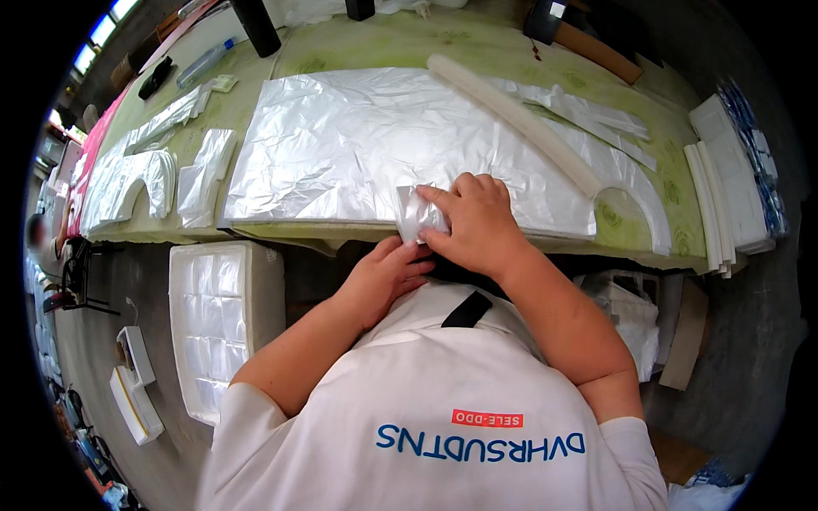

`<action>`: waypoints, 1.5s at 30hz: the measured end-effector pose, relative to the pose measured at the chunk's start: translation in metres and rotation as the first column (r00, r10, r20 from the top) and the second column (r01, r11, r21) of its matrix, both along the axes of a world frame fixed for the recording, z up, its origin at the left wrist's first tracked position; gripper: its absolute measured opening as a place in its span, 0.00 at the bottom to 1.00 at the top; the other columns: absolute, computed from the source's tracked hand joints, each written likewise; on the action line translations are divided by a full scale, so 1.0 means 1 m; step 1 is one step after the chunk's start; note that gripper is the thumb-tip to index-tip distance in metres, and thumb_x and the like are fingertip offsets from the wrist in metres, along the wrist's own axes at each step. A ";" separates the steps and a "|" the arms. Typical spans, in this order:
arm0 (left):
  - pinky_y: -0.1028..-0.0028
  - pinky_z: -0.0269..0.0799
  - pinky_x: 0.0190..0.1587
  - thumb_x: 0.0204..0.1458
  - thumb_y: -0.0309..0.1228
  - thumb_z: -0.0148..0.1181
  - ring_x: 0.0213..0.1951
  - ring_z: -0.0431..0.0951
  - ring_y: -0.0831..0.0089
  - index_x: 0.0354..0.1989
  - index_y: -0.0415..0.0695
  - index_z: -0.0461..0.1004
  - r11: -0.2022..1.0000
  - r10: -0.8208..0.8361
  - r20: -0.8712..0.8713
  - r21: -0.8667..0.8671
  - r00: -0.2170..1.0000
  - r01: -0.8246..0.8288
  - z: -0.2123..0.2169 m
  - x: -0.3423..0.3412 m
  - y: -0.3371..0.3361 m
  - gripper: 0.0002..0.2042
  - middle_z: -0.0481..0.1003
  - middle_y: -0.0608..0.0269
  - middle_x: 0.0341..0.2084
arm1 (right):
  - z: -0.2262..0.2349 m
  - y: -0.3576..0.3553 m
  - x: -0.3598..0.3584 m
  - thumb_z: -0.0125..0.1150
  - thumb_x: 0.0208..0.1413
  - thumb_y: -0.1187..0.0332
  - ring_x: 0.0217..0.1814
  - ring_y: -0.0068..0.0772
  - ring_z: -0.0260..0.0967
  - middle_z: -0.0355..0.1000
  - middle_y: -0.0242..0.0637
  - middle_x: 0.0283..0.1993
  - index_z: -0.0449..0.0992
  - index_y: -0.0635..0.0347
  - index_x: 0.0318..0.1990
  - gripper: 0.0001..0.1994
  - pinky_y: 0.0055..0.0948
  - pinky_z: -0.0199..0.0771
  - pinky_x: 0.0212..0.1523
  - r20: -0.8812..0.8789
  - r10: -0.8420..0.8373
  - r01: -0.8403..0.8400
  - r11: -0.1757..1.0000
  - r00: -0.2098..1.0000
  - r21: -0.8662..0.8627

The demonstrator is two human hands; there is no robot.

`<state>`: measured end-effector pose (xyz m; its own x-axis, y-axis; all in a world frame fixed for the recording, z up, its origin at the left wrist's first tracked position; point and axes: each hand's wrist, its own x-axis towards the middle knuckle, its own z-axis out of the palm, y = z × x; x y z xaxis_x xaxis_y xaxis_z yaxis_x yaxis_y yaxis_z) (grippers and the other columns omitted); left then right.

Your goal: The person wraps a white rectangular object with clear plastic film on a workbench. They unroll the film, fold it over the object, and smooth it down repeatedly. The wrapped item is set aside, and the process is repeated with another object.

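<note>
A small folded piece of shiny, translucent plastic film point(410, 213) lies at the table's near edge, directly in front of me. My right hand point(475, 223) pinches its right side between thumb and fingers. From below, my left hand point(379, 279) has its curled fingers at the film's lower end, close to the right thumb; part of their grip is hidden. Under and beyond both hands spreads a large stack of crinkled silvery-white plastic sheets point(332, 145). Across that stack's right part, a long pale rod or rolled tube point(515, 123) lies slantwise.
Cut film pieces point(204, 179) lie left on the green-patterned tablecloth point(341, 43); a clear bottle point(204, 64) and dark cylinder point(256, 30) stand farther back. Below left is a white box point(177, 332) of folded film packets. White strips point(707, 209) hang at the table's right end.
</note>
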<state>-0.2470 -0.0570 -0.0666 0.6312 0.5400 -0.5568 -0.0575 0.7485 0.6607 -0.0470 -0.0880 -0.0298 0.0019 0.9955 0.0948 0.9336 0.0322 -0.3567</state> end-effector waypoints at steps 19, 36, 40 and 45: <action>0.69 0.73 0.55 0.68 0.32 0.51 0.50 0.77 0.72 0.57 0.39 0.71 0.971 0.119 0.103 0.196 0.988 -0.138 0.006 -0.004 -0.010 0.14 0.77 0.61 0.49 | -0.014 -0.055 -0.037 0.65 0.59 0.76 0.38 0.17 0.68 0.72 0.28 0.39 0.74 0.60 0.53 0.15 0.22 0.73 0.41 -0.931 -0.073 0.206 0.979 0.357 0.002; 0.78 0.72 0.53 0.61 0.17 0.58 0.49 0.75 0.80 0.48 0.41 0.79 0.769 0.133 0.150 0.608 0.980 -0.197 -0.011 -0.003 -0.017 0.10 0.77 0.68 0.49 | -0.024 -0.050 -0.035 0.61 0.60 0.82 0.39 0.16 0.68 0.71 0.28 0.40 0.71 0.59 0.49 0.13 0.18 0.71 0.40 -0.971 -0.015 0.344 0.936 0.238 0.070; 0.76 0.72 0.55 0.61 0.17 0.59 0.50 0.76 0.79 0.49 0.40 0.79 0.861 0.100 -0.004 0.501 0.995 -0.084 0.004 -0.008 -0.009 0.10 0.78 0.66 0.48 | -0.024 -0.047 -0.034 0.60 0.61 0.82 0.39 0.17 0.68 0.71 0.30 0.40 0.70 0.60 0.49 0.11 0.19 0.72 0.42 -0.975 0.011 0.361 0.928 0.220 0.092; 0.74 0.74 0.49 0.53 0.18 0.57 0.41 0.77 0.74 0.51 0.37 0.78 0.774 0.354 -0.011 0.565 0.935 -0.286 0.037 -0.042 0.050 0.16 0.78 0.61 0.41 | -0.026 -0.049 -0.026 0.60 0.62 0.81 0.39 0.19 0.68 0.71 0.30 0.40 0.71 0.60 0.49 0.10 0.20 0.72 0.42 -0.982 -0.026 0.376 0.925 0.190 0.048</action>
